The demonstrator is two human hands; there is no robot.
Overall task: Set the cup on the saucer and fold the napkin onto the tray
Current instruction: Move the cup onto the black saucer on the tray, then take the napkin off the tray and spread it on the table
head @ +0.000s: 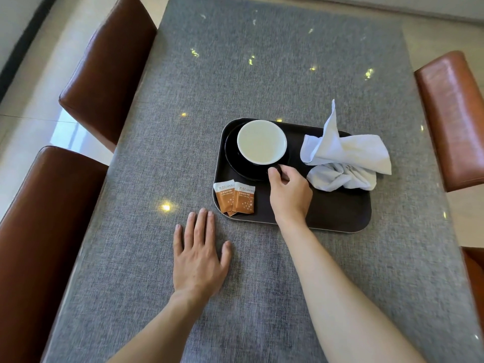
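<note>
A dark cup [261,141] with a pale inside stands on a black saucer [233,155] at the left end of a dark tray [340,210]. My right hand [289,191] reaches over the tray, and its thumb and fingers pinch the cup's handle at the near right of the cup. A crumpled white napkin [345,159] lies bunched on the tray's right side, one corner sticking up. My left hand [200,254] rests flat on the grey tablecloth, just left of the tray's near corner, holding nothing.
Two orange sugar packets [235,196] lie on the tray's near left corner. A grey cloth [262,69] covers the table. Brown leather chairs stand at the left [104,66] [44,231] and at the right [453,113].
</note>
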